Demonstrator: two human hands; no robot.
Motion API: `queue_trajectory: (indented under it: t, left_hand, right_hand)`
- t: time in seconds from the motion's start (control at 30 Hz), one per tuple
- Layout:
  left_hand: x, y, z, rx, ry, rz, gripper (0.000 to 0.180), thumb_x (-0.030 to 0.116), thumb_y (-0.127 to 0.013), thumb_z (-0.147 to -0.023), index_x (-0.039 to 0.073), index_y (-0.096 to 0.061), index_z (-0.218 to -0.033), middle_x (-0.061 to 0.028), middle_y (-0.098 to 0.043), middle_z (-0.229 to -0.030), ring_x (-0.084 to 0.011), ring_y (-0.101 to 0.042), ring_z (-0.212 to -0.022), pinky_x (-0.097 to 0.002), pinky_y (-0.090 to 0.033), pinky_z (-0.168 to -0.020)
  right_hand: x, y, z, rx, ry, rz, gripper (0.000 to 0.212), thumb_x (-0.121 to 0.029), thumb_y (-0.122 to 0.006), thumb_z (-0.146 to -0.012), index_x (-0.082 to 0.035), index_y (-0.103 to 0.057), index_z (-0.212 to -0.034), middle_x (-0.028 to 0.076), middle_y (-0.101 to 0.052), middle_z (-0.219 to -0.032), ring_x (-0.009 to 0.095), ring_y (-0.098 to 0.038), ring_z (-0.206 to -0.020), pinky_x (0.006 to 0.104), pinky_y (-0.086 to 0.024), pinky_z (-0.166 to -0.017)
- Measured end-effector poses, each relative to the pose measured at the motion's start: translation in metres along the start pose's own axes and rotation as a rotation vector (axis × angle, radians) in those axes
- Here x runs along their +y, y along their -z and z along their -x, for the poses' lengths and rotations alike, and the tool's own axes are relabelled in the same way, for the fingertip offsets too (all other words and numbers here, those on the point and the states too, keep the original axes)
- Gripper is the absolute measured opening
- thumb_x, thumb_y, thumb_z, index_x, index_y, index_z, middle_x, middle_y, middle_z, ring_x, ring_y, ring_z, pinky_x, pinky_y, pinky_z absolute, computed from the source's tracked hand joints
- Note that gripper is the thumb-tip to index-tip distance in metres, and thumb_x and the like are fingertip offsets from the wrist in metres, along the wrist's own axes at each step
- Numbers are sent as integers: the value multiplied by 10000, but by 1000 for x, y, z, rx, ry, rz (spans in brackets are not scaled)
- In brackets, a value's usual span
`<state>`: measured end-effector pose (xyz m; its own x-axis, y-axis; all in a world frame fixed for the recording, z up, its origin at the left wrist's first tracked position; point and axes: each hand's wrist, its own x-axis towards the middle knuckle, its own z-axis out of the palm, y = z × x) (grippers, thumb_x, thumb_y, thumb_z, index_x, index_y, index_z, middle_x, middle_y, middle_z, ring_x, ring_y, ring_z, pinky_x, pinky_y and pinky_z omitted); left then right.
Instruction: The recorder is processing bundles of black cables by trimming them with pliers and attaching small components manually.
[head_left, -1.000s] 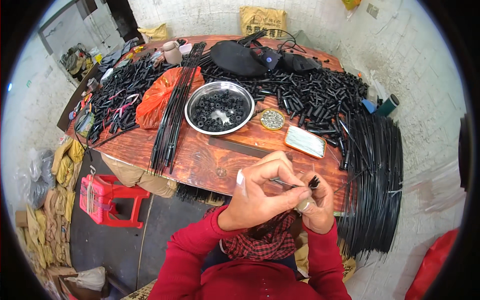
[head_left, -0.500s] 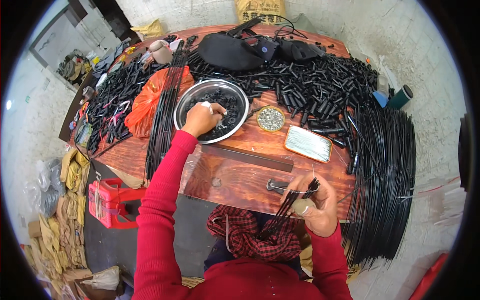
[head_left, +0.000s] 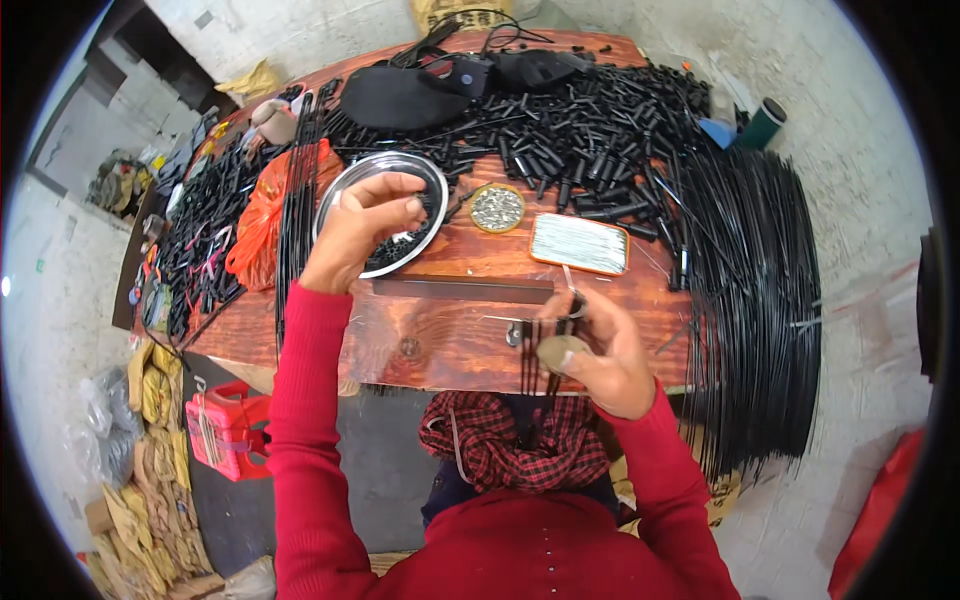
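My left hand (head_left: 365,230) hangs over the near side of a steel bowl (head_left: 440,225) of small black parts. Its thumb and forefinger curl together at the tips; anything tiny between them is too small to make out. White tape wraps one of its fingers. Past the table's front edge, my right hand (head_left: 605,355) is closed round several thin black rods (head_left: 530,355). A round tan pad (head_left: 563,352) sits by that thumb, and a thin metal pin sticks out by the rods.
Beyond lie a round tin of small metal pieces (head_left: 497,208), an orange-rimmed tray of thin pins (head_left: 580,243) and a heap of black tubes (head_left: 600,130). Long black rods (head_left: 755,320) hang at right. A dark bar (head_left: 460,290) and an orange bag (head_left: 262,235) lie nearer left.
My left hand has lifted out of the bowl's black parts, back toward me. My right hand has moved slightly left and up with the rods. The whole view has shifted.
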<state>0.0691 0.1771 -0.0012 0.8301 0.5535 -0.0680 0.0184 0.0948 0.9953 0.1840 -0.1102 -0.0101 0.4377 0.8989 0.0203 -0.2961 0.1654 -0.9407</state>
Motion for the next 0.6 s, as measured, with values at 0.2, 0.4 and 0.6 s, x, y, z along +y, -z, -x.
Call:
queue_trajectory:
  t: [0.2, 0.4, 0.6]
  left_hand:
    - [57, -61, 54, -349, 51, 41, 243, 91, -711, -827, 15, -637, -1045, -65, -663, -998, -113, -627, -826, -243, -520, -752]
    - [65, -67, 88, -398, 214, 50, 232, 140, -710, -855, 11, -645, -1037, -82, -668, -1063, -144, -644, -952, -284, -510, -876]
    - [70, -69, 118, -390, 132, 70, 295, 123, -705, -859, 1, -633, -1118, -83, -666, -1060, -159, -634, -992, -296, -494, -912]
  right_hand:
    - [0, -20, -1, -141, 15, -93, 280, -172, -713, -855, -24, -556, -1034, -11, -561, -902, 55, -525, -797, 210, -440, -708]
    - [2, -34, 12, -158, 58, -31, 305, -150, -693, -876, -10, -561, -1113, -26, -570, -933, 45, -531, -837, 221, -453, -758]
    - [5, -47, 19, -186, 50, 48, 314, -102, -674, -886, 9, -549, -1152, -10, -583, -978, 59, -556, -892, 239, -474, -812]
